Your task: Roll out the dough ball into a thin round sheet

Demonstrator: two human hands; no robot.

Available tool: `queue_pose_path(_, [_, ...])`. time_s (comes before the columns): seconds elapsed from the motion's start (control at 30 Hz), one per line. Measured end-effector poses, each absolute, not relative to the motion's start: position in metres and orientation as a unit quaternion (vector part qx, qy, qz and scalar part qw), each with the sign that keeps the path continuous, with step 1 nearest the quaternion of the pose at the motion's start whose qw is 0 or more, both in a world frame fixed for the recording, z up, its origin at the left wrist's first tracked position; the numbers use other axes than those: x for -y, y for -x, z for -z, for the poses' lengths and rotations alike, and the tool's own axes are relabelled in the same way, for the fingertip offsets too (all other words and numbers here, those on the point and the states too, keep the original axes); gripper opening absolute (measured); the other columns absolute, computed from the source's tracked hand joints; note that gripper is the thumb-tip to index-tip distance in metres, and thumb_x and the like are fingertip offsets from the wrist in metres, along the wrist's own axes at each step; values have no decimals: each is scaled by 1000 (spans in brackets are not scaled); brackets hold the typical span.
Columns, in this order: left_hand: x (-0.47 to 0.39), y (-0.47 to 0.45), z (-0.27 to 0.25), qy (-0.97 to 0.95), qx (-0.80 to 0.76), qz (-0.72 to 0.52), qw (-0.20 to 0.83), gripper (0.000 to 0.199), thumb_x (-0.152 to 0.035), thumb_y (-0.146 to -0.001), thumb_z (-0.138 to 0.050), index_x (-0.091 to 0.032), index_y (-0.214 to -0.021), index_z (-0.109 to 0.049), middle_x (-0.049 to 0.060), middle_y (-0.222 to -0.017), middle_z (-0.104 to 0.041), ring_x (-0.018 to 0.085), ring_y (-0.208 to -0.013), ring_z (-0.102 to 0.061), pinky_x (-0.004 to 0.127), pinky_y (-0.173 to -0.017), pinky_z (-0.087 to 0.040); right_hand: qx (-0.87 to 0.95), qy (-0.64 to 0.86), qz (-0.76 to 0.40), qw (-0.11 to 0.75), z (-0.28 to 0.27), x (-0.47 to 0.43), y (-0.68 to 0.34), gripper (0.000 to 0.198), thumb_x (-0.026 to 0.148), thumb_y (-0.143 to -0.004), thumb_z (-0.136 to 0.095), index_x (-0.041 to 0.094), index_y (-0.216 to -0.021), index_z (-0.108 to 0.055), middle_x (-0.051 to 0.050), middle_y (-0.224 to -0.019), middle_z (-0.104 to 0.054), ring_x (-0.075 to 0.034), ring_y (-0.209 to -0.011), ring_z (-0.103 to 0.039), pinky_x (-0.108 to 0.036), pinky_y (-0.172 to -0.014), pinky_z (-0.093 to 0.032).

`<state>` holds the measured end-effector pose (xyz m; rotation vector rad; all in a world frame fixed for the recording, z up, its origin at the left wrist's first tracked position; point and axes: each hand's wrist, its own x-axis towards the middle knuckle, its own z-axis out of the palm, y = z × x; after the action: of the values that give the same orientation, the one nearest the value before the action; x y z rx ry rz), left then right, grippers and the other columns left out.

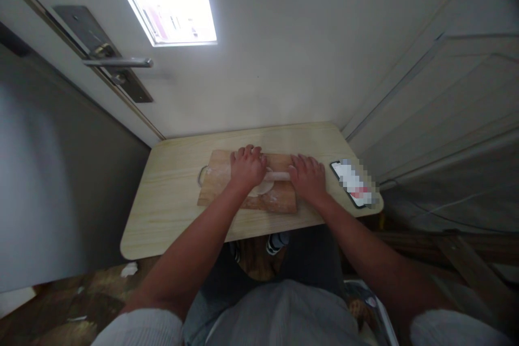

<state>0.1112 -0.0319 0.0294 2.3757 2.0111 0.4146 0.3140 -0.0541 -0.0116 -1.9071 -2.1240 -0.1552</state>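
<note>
My left hand [248,166] is closed over the left end of a pale rolling pin [278,176]. Around its right end my right hand [308,173] is closed too. Beneath the pin lies a flat, whitish round of dough [263,189], partly covered by the pin and my left hand. The dough rests on a wooden cutting board [221,178] dusted with what looks like flour. A metal loop handle [200,175] sticks out from the board's left edge.
The board lies on a light wood table [162,200] against a white door [275,65] with a metal lever handle [117,62]. A phone [351,183] lies near the table's right end. A bag or tray [375,308] stands low at my right.
</note>
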Motion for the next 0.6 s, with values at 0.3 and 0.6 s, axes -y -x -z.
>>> queue_pose_path(0.3, [76,-121,-30,-738,-659,-142,-14,50,-46,-101,-30,-24,-142,-47,10,-153,-46,31,-140,-37,59,-116,-24,729,664,57,156,15,85,-317,48,39,-101,-36,23,-143,-53,-10,-147,-53,-30,-131,-43,-48,-107,-31])
queue_pose_path(0.6, [106,-124,-32,-732,-667,-138,9,57,-50,-100,-30,-27,-152,-37,7,-159,-39,30,-146,-30,55,-119,-20,726,663,42,176,15,101,-318,49,41,-101,-35,21,-141,-53,-12,-146,-52,-30,-131,-43,-47,-106,-33])
